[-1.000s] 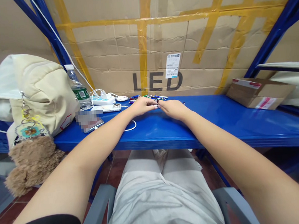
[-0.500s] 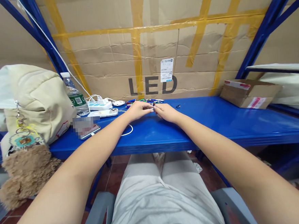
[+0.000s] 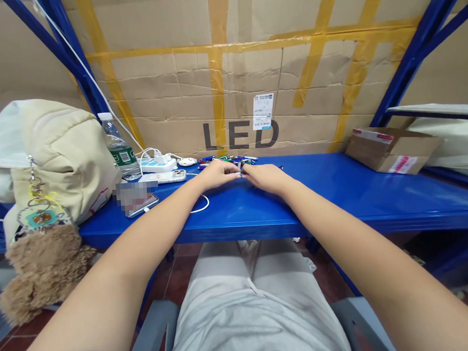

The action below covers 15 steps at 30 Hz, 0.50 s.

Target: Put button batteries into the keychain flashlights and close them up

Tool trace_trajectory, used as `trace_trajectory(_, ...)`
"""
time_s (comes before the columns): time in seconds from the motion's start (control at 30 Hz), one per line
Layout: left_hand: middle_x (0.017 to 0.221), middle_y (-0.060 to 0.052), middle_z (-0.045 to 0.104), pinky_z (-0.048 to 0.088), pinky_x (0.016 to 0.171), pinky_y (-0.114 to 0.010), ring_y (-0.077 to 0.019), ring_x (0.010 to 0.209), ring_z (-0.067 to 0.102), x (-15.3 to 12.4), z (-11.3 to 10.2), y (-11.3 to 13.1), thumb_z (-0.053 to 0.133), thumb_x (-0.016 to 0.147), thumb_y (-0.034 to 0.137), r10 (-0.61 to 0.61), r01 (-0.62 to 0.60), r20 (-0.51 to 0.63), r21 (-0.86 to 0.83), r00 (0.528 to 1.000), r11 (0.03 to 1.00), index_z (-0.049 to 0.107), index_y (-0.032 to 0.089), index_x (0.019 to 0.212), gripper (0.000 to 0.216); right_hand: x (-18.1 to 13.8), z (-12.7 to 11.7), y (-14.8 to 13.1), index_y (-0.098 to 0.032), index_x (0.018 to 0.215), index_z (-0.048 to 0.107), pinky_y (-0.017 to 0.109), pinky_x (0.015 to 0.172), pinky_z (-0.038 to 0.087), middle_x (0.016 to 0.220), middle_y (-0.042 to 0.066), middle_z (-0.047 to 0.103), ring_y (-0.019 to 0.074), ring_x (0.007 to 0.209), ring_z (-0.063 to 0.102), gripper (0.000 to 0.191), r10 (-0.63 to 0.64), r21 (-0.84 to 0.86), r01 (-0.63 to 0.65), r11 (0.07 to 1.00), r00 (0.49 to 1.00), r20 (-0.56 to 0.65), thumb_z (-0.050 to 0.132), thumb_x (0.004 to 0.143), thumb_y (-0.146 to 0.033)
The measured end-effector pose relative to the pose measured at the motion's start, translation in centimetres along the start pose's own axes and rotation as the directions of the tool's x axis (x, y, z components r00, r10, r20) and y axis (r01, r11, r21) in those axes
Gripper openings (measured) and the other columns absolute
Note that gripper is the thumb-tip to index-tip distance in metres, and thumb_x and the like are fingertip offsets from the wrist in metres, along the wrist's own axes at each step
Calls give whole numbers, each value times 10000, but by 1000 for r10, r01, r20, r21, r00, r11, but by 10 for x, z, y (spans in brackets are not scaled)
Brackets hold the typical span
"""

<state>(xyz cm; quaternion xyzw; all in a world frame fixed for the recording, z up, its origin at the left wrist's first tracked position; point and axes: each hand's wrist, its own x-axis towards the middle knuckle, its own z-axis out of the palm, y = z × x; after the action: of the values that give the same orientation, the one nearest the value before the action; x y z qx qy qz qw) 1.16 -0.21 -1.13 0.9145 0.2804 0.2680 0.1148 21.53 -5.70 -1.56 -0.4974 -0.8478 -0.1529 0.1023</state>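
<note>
My left hand (image 3: 219, 174) and my right hand (image 3: 264, 176) meet over the blue tabletop, fingertips close together. Both are closed around something small between them; it is too tiny and too covered by the fingers to name. Just behind the hands lies a heap of pens (image 3: 249, 159) in blue, green, red and white, partly hidden by my fingers. A small dark piece (image 3: 281, 167) peeks out past the back of my right hand.
On the left are a power strip (image 3: 158, 164), a white phone (image 3: 164, 176), a second phone (image 3: 143, 205), a water bottle (image 3: 123, 151) and a cream bag (image 3: 62, 150). A small cardboard box (image 3: 392, 148) sits at right. Taped cardboard (image 3: 164, 95) stands behind the table (image 3: 339, 195).
My right hand has shifted slightly, its back now covering most of the small dark piece. Fingertips have turned a little against each other. The whole view has moved slightly.
</note>
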Motion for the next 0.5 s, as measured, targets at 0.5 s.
trace_trajectory(0.5,957,-59,763,441,794,-256,-171,881,695,2,3,-1,608,869,289,268,-254,-37,215,963,943,746,206,992,203,2,11,-3,-193,785,494,239,629,413,520,-38,519,130,541,519,321,61,675,-71,734,997,39,295,1010,-305)
